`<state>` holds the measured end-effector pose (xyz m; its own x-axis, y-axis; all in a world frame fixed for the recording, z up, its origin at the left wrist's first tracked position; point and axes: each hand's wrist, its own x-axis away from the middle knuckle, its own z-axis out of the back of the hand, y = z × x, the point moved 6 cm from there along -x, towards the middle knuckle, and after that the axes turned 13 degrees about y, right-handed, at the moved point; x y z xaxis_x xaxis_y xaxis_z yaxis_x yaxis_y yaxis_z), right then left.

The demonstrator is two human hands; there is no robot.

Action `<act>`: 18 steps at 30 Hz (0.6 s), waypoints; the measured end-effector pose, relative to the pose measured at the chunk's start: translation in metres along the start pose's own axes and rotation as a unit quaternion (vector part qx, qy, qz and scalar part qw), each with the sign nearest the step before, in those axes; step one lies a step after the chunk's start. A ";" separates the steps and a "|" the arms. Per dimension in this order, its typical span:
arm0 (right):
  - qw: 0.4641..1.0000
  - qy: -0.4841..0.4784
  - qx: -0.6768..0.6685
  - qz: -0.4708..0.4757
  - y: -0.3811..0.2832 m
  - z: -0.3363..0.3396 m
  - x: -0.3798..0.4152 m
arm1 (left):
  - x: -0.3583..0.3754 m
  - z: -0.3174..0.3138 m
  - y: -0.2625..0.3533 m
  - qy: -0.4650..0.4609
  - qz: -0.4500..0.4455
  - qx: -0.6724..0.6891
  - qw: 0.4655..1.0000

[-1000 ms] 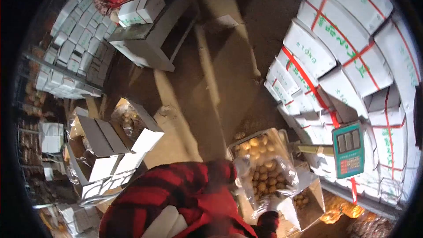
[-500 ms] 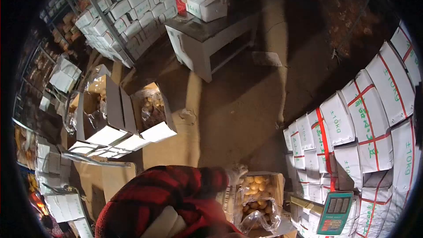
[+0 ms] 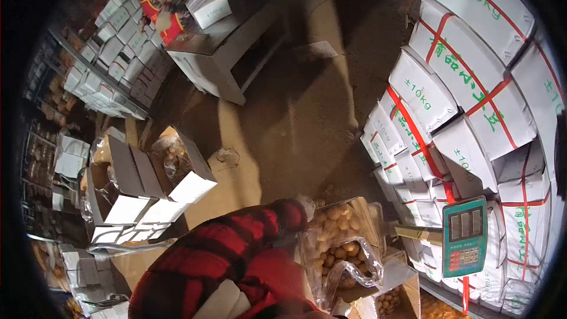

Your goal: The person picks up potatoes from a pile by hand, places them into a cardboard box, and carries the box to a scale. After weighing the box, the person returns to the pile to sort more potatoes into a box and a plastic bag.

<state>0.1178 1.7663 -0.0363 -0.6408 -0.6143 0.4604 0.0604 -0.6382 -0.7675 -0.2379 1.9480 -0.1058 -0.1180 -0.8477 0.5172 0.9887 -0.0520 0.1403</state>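
Note:
My left hand (image 3: 306, 205), in a pale glove at the end of a red-and-black checked sleeve, is at the far left corner of an open cardboard box (image 3: 361, 208). Its fingers are too small and blurred to make out. Small round potatoes (image 3: 336, 221) fill the box, partly under a clear plastic liner (image 3: 369, 260). My right hand does not show. Just right of the box is a scale display (image 3: 465, 236) with a green frame and red keys.
White boxes (image 3: 466, 82) with red straps are stacked at the right. Open boxes (image 3: 192, 186) stand at the left. A person in a red apron (image 3: 171, 26) is beside a table (image 3: 207, 65) bearing a white box (image 3: 209, 9). More potatoes lie in a box (image 3: 390, 301) at the bottom.
The view has shifted, showing more of the right-hand stack and another potato box at the bottom. The person at the table has leaned left, with hands off the white box.

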 end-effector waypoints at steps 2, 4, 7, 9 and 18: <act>1.000 -0.008 0.004 0.012 -0.006 -0.005 -0.007 | -0.010 -0.027 -0.002 0.012 -0.028 -0.023 0.999; 0.999 -0.023 0.011 0.031 -0.014 -0.011 -0.010 | -0.024 -0.054 -0.006 0.052 -0.058 -0.028 0.997; 0.997 -0.037 0.020 0.065 -0.030 -0.023 -0.010 | -0.010 -0.040 0.006 0.054 -0.047 0.020 0.997; 0.994 -0.049 0.029 0.093 -0.042 -0.034 -0.007 | -0.021 -0.073 0.001 0.026 -0.169 0.004 0.985; 0.965 -0.123 0.109 0.202 -0.123 -0.120 0.029 | 0.134 -0.007 -0.082 -0.085 -0.012 0.161 0.983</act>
<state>0.0004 1.8827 0.0181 -0.3317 -0.9083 0.2548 0.4454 -0.3889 -0.8065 -0.3339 1.8351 -0.0545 -0.1826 -0.7465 0.6399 0.9078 0.1219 0.4012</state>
